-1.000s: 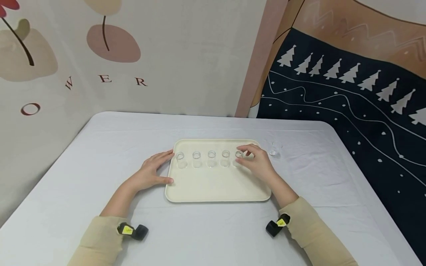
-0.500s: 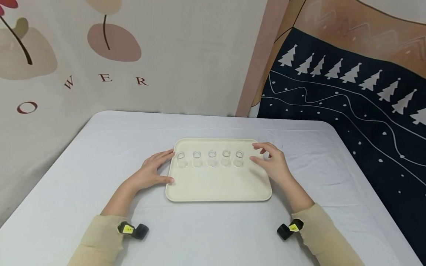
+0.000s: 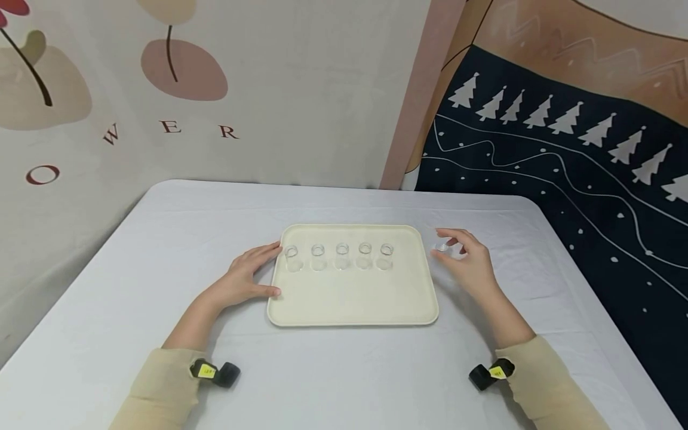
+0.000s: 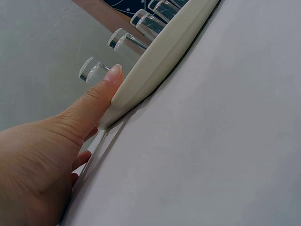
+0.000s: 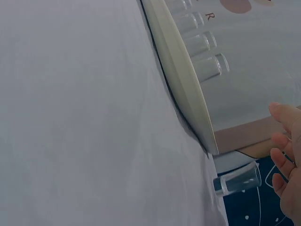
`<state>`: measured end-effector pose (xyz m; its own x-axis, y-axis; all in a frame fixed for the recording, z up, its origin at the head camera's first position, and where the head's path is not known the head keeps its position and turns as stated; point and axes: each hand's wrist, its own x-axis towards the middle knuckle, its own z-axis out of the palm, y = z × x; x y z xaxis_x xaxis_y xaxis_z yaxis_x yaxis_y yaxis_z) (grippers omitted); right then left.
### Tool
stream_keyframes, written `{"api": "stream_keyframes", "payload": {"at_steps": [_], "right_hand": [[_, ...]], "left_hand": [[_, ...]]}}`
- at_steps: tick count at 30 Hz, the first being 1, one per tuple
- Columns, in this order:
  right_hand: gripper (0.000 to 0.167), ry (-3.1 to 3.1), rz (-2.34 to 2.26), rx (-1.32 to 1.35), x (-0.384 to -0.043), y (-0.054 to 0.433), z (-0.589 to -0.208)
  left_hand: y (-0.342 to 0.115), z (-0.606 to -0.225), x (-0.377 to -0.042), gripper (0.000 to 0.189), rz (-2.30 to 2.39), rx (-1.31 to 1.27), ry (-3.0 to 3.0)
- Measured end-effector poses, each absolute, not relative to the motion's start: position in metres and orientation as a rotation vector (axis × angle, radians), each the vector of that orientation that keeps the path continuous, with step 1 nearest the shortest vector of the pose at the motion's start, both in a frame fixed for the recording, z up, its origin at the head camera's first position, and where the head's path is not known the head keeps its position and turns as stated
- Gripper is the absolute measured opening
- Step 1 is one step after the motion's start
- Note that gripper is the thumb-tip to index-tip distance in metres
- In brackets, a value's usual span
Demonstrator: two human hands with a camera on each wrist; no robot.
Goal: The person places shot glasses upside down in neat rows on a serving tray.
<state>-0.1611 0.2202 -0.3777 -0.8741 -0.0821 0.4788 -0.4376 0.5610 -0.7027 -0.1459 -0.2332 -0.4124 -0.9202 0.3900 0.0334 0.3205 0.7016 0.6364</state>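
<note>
Several small clear shot glasses (image 3: 342, 257) stand in a row on a cream tray (image 3: 355, 307), apparently base up. One more shot glass (image 5: 240, 179) stands on the table just past the tray's right end, its wide mouth upward. My right hand (image 3: 466, 263) is around this glass in the head view, thumb and fingers apart; in the right wrist view a gap shows between fingers and glass. My left hand (image 3: 242, 278) rests against the tray's left edge with fingers spread. Its thumb (image 4: 94, 101) lies over the rim beside the leftmost glass.
A white cloth (image 3: 344, 370) covers the table, whose far edge meets a printed wall hanging (image 3: 301, 119). A dark hanging with white trees (image 3: 537, 161) drops behind the right side. Each wrist carries a small black camera (image 3: 226, 375).
My right hand has let go of the rightmost glass on the tray and moved right, off the tray, to the glass on the table. The left hand has stayed put.
</note>
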Motion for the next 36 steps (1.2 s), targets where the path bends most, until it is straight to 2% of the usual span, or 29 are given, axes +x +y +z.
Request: {"api": "stream_keyframes", "payload": {"at_steps": [10, 21, 36], "right_hand": [[0.04, -2.404, 1.213, 0.355, -0.165, 0.238, -0.378], [0.047, -2.443, 1.234, 0.296, -0.176, 0.255, -0.382], [0.048, -2.555, 1.319, 0.28, -0.195, 0.264, -0.4]], "left_hand": [[-0.232, -0.411, -0.145, 0.099, 1.051, 0.603, 2.806], [-0.232, -0.411, -0.145, 0.098, 1.032, 0.588, 2.801], [-0.233, -0.412, -0.147, 0.101, 1.023, 0.553, 2.782]]}}
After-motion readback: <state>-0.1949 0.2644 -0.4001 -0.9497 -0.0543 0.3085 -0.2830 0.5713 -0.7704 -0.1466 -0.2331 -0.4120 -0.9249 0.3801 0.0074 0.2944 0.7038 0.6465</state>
